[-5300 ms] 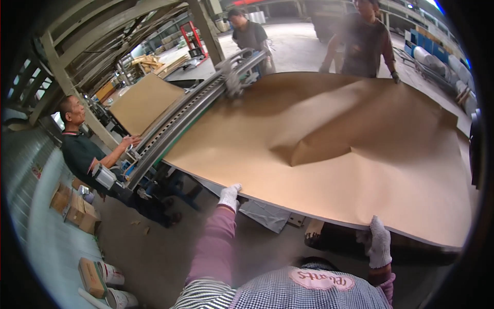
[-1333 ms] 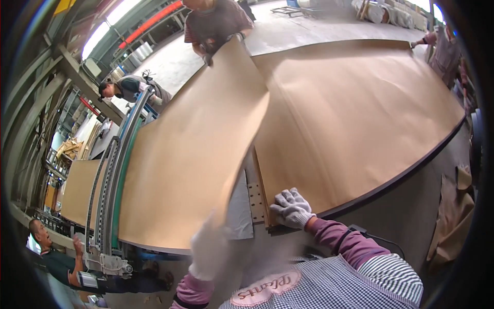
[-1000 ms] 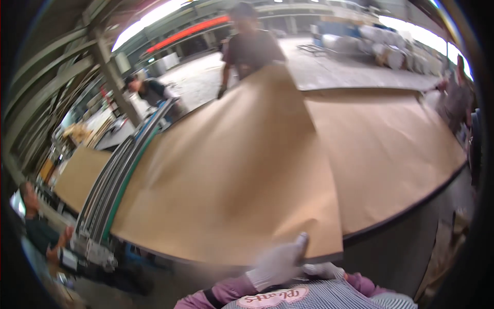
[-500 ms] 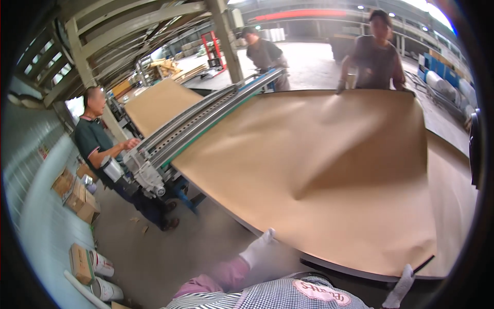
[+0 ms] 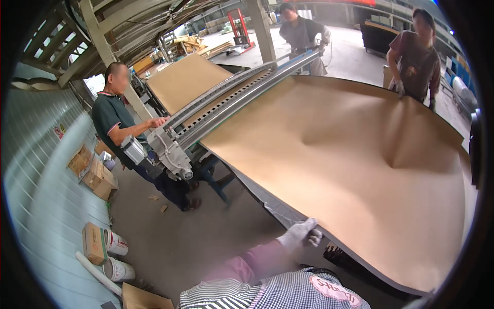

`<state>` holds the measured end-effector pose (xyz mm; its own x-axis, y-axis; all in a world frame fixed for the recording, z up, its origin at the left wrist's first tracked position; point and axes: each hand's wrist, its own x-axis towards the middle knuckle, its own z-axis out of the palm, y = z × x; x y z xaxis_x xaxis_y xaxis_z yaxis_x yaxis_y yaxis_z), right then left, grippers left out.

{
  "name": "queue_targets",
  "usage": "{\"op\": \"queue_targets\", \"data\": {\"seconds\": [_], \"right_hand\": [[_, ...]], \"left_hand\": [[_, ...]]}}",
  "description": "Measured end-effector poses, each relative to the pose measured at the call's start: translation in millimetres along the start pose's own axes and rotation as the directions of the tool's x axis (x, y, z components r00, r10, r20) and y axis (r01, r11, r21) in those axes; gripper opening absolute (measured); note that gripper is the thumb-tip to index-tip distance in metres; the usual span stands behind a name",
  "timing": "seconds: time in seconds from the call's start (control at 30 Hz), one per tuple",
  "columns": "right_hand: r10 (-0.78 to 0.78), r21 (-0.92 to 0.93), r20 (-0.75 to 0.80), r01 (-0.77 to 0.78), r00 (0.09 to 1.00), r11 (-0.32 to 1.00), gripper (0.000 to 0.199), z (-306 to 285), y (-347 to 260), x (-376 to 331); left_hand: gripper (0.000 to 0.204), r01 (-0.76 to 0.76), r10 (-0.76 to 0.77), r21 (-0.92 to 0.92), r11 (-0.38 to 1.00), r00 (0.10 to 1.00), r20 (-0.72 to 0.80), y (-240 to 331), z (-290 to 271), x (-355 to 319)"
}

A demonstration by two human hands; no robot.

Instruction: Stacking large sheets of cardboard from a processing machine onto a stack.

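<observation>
Our left hand [image 5: 301, 234]: gloved, gripping the sheet [image 5: 355, 180] by its near edge.
Our right hand: out of our view; we cannot tell its state.
Sheet: brown, dented, spread before us, rightward from the rail [image 5: 231, 113].
Rail: one co-worker [image 5: 109, 112] at its near end, another [image 5: 303, 35] at its far end.
Far edge: a third person [image 5: 419, 63], hands at the sheet.
Left floor: cartons [image 5: 93, 174], buckets [image 5: 118, 269].

The large brown sheet [image 5: 350, 201] is looking like paper, smooth and mostly matt, with a soft sheen around its creases, while the left grip [image 5: 301, 233] is wearing rough-looking, matt cloth. The long rail [image 5: 236, 109] is gleaming like smooth metal, the ribbed wall [image 5: 51, 180] is shining faintly, and the carton [image 5: 94, 244] is showing cardboard.
</observation>
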<state>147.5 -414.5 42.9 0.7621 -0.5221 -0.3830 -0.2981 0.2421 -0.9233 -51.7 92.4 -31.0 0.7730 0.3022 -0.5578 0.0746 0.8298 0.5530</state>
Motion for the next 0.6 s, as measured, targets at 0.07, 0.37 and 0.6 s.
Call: {"op": "queue_targets", "data": {"seconds": [0.07, 0.37, 0.6], "right_hand": [[0.096, 0.019, 0.176, -0.1, 0.98, 0.995, 0.045, 74.0, 28.1, -114.2], [0.174, -0.06, 0.651, -0.178, 0.739, 0.982, 0.026, 192.1, 134.9, -161.0], [0.007, -0.114, 0.599, 0.077, 0.8, 0.991, 0.022, 142.7, 84.5, -127.2]], "left_hand": [[0.042, 0.103, -0.102, -0.028, 0.994, 0.995, 0.02, -3.2, 23.9, 3.5], [0.037, 0.212, -0.254, 0.235, 0.949, 0.953, 0.167, -20.0, 82.5, -5.9], [0.026, -0.097, 0.107, 0.048, 0.994, 0.947, -0.304, 62.6, -7.1, 24.3]]}}
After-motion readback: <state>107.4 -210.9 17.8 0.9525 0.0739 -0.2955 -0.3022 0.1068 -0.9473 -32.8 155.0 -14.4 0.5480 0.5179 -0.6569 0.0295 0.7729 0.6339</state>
